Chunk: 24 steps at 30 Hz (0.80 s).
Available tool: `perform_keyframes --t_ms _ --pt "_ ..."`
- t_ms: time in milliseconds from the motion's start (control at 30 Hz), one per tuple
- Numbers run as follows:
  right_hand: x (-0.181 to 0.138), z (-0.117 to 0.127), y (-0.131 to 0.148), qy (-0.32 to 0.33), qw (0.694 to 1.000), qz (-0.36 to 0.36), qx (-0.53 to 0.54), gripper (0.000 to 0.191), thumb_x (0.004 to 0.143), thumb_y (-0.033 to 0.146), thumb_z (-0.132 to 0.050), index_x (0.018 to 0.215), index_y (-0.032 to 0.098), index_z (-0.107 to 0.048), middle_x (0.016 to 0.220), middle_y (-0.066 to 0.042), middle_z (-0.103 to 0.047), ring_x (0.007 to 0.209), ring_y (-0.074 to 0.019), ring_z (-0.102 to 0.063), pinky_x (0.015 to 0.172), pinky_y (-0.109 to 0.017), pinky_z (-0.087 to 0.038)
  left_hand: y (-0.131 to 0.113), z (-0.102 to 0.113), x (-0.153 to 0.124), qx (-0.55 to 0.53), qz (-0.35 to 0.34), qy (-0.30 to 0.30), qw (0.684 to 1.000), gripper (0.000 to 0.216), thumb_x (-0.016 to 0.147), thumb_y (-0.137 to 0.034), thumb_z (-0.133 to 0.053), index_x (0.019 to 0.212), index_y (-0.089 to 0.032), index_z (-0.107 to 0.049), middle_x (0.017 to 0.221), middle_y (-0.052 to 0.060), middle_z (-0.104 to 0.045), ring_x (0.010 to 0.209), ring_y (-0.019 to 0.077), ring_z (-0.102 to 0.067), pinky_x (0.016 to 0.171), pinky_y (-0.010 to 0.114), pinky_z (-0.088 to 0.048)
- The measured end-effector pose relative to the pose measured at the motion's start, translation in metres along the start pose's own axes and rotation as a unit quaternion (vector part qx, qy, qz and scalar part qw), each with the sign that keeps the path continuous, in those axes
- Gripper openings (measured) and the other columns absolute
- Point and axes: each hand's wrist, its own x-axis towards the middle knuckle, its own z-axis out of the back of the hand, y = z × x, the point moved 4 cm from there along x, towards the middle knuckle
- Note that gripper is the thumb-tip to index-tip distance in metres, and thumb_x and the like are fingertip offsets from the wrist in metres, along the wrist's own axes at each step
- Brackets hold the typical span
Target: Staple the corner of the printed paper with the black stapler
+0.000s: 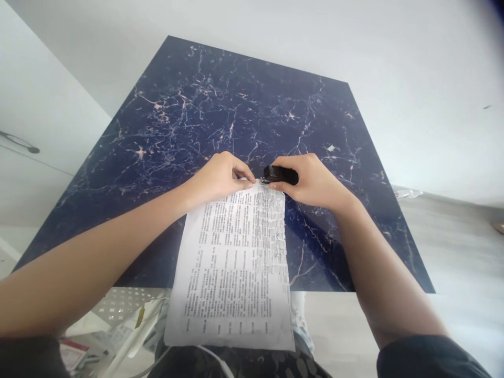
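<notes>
A printed sheet of paper [232, 252] lies partly on the dark blue marbled table [244, 105] and hangs over its front edge. Many small staples or cuts appear to cover its right side; I cannot make them out exactly. My left hand [224, 176] pinches the paper's far edge between thumb and fingertips. Wrapped in my right hand [309, 178] is a black stapler [281, 174], its jaw at the far edge of the paper, just right of my left fingertips. Whether the jaw is pressed closed cannot be told.
A small pale scrap [331, 148] lies on the table to the right. Below the front edge at left stand a perforated white basket [122, 304] and papers. A white cable [214, 354] crosses my lap. White walls border the table's far side.
</notes>
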Motion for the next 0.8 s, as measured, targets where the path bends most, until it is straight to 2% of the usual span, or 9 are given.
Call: perform_keyframes --t_ms 167,300,433,633,733,800 --pt "0.0 -0.003 0.007 -0.001 1.0 -0.004 0.002 0.02 0.094 0.042 -0.07 0.092 0.021 -0.069 0.082 -0.003 -0.068 0.073 -0.019 -0.057 0.069 -0.035 -0.039 0.003 -0.002 0.001 -0.006 -0.003 -0.004 1.0 0.015 0.085 -0.029 -0.076 0.095 -0.024 -0.086 0.089 0.006 -0.082 0.083 0.0244 -0.073 0.083 0.041 -0.059" --pt "0.0 -0.003 0.008 -0.017 0.999 -0.03 -0.017 0.025 0.094 0.041 -0.07 0.081 0.021 -0.063 0.07 -0.001 -0.059 0.067 -0.0173 -0.049 0.066 -0.035 -0.034 0.002 -0.002 0.0 -0.017 0.009 -0.009 1.0 0.015 0.087 -0.029 -0.076 0.096 -0.022 -0.086 0.091 0.007 -0.081 0.088 0.0263 -0.074 0.088 0.043 -0.059" --pt "-0.001 -0.004 0.011 -0.019 0.999 -0.026 -0.025 0.024 0.093 0.035 -0.069 0.077 0.021 -0.057 0.068 0.0 -0.057 0.065 -0.0159 -0.046 0.064 -0.034 -0.032 -0.001 -0.002 -0.002 -0.023 0.009 -0.017 1.0 0.014 0.088 -0.029 -0.076 0.095 -0.022 -0.086 0.089 0.006 -0.081 0.084 0.0243 -0.073 0.088 0.042 -0.059" --pt "-0.001 -0.006 0.015 -0.024 0.999 -0.013 -0.028 0.014 0.089 0.027 -0.066 0.079 0.021 -0.058 0.072 -0.002 -0.06 0.066 -0.0166 -0.048 0.065 -0.034 -0.033 0.0 -0.002 -0.003 -0.037 0.012 -0.039 0.999 0.013 0.086 -0.026 -0.076 0.093 -0.022 -0.086 0.088 0.006 -0.081 0.08 0.0208 -0.072 0.084 0.037 -0.059" --pt "0.0 -0.006 0.015 -0.026 0.999 -0.014 -0.025 0.017 0.092 0.033 -0.067 0.081 0.021 -0.061 0.074 -0.002 -0.061 0.068 -0.0176 -0.05 0.067 -0.035 -0.034 0.002 -0.003 -0.003 -0.039 0.012 -0.039 0.998 0.012 0.085 -0.025 -0.076 0.092 -0.022 -0.086 0.087 0.005 -0.081 0.078 0.0205 -0.072 0.083 0.037 -0.059" --pt "0.001 -0.007 0.016 -0.023 1.0 -0.012 -0.013 0.027 0.097 0.044 -0.066 0.084 0.021 -0.063 0.076 -0.003 -0.063 0.07 -0.0186 -0.053 0.068 -0.035 -0.035 0.002 -0.003 -0.003 -0.043 0.011 -0.039 0.998 0.012 0.085 -0.023 -0.076 0.092 -0.022 -0.086 0.087 0.005 -0.081 0.079 0.0208 -0.073 0.084 0.038 -0.06"
